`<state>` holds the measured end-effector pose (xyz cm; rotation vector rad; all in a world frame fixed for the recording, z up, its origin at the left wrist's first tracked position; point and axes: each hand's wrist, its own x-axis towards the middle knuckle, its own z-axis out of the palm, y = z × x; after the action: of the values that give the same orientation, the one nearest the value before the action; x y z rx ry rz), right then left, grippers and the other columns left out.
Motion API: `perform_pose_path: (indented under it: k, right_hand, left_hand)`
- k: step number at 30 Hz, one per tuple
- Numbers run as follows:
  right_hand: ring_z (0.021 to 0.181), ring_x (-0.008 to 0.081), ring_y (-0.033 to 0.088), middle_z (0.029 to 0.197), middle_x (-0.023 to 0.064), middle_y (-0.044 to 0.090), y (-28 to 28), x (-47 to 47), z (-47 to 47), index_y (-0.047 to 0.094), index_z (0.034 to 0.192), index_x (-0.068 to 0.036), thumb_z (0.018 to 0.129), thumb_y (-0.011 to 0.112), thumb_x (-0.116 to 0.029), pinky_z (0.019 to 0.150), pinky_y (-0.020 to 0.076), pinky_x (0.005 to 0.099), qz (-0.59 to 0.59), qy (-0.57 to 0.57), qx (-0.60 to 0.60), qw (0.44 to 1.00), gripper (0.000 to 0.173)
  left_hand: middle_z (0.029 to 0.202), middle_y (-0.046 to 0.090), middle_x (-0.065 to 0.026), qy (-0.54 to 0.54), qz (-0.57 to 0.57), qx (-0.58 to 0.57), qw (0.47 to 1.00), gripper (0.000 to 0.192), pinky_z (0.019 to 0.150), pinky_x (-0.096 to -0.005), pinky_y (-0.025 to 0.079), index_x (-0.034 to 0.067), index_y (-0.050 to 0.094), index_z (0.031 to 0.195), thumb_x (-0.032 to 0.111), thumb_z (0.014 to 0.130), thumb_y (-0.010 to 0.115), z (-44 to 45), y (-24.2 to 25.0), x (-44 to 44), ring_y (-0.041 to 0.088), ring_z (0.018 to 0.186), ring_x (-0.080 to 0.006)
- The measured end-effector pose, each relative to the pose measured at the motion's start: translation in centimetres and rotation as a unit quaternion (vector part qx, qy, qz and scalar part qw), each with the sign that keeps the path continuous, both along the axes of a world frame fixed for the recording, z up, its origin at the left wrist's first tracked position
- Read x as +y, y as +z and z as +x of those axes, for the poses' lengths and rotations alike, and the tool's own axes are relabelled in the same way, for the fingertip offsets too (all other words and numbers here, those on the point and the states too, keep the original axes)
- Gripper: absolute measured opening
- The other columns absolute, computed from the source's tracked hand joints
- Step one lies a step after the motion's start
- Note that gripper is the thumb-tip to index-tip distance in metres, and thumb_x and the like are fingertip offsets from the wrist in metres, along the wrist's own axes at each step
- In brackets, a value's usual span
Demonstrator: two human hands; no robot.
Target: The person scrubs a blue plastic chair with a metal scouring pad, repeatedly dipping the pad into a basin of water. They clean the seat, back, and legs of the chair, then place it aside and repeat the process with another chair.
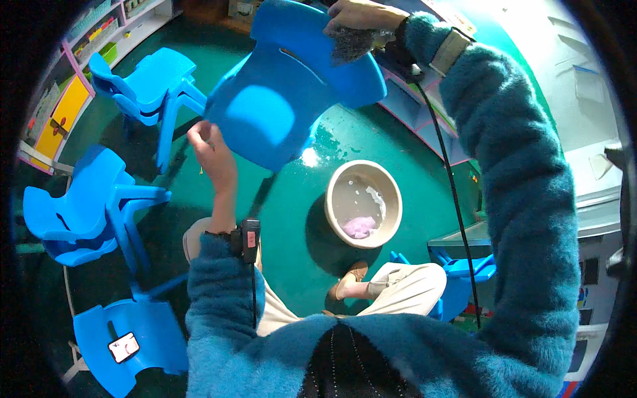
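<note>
A blue plastic child's chair [259, 117] stands in front of me, its slotted backrest to the upper right. My right hand [361, 20] grips a dark, wet-looking scrubbing pad or cloth [352, 45] against the top of that backrest. Near the left edge of the seat is my left hand [211, 144], its fingers curled with the fingertips close together; whether it touches the chair, I cannot tell. On the floor to the right of the chair sits a beige plastic basin [398, 204] of cloudy water, with a pink cloth [359, 227] and some white foam in it.
More blue chairs, some stacked, stand at the left [159, 74] [84, 199]. A phone [123, 347] lies on a blue chair at the lower left. Shelves [149, 27] line the upper left. The green floor [323, 134] is wet behind the basin. A black cable [450, 179] hangs beside my right arm.
</note>
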<state>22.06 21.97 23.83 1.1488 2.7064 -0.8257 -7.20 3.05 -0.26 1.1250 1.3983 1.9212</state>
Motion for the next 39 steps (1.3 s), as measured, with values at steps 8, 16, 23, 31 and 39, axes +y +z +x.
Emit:
perform_pose_path:
  k: [8, 16, 23, 31, 39]
  right_hand:
    - [0.093, 0.0203, 0.068, 0.108, 0.0114, 0.07, -10.7, -7.7, 2.2, 0.067, 0.115, 0.0, 0.096, 0.06, -0.016, 0.086, 0.0561, 0.0348, 0.097, -0.005, 0.085, 0.992, 0.026]
    - [0.076, 0.0117, 0.064, 0.087, 0.0061, 0.069, -17.2, -17.3, 7.7, 0.069, 0.095, -0.001, 0.092, 0.06, -0.016, 0.07, 0.0532, 0.0283, -0.216, -0.399, 0.449, 0.77, 0.018]
    - [0.073, 0.0125, 0.066, 0.089, 0.0056, 0.07, -23.6, -28.5, 11.3, 0.066, 0.106, -0.003, 0.1, 0.052, -0.032, 0.067, 0.0545, 0.0274, -0.28, -0.48, 0.598, 0.578, 0.034]
    - [0.09, 0.0243, 0.068, 0.105, 0.0113, 0.069, -37.7, -42.3, 18.1, 0.058, 0.118, -0.007, 0.1, 0.055, -0.028, 0.073, 0.0595, 0.0435, -0.276, -0.58, 0.731, 0.231, 0.029]
    - [0.096, 0.0173, 0.064, 0.111, 0.0098, 0.065, -45.2, -43.6, 17.9, 0.057, 0.124, 0.0, 0.086, 0.069, -0.006, 0.083, 0.0557, 0.0332, -0.184, -0.665, 0.664, 0.289, 0.04]
  left_hand:
    - [0.095, 0.063, -0.0113, -0.07, -0.041, 0.061, 0.995, 0.017, 0.078, -0.0348, 0.05, 0.002, 0.055, 0.109, 0.012, 0.095, 0.058, 0.7, -1.7, 0.3, 0.061, 0.087, -0.0208]
    - [0.099, 0.068, -0.0098, -0.341, -0.115, 0.144, 0.922, 0.025, 0.081, -0.0293, 0.051, 0.001, 0.059, 0.113, 0.011, 0.09, 0.065, 6.4, -1.6, -1.3, 0.064, 0.09, -0.0169]
    - [0.123, 0.06, -0.0175, -0.494, -0.121, 0.229, 0.83, 0.06, 0.095, -0.0406, 0.047, 0.004, 0.051, 0.133, 0.028, 0.083, 0.074, 13.7, -0.8, -4.9, 0.059, 0.112, -0.0282]
    - [0.127, 0.059, -0.0236, -0.46, -0.154, 0.345, 0.804, 0.07, 0.103, -0.0386, 0.045, 0.003, 0.047, 0.139, -0.006, 0.069, 0.053, 15.3, 0.3, -4.2, 0.057, 0.121, -0.0334]
    - [0.127, 0.06, -0.0125, -0.389, -0.155, 0.218, 0.881, 0.065, 0.094, -0.0279, 0.047, -0.007, 0.049, 0.136, -0.008, 0.071, 0.051, 13.2, 4.7, -3.2, 0.06, 0.106, -0.016]
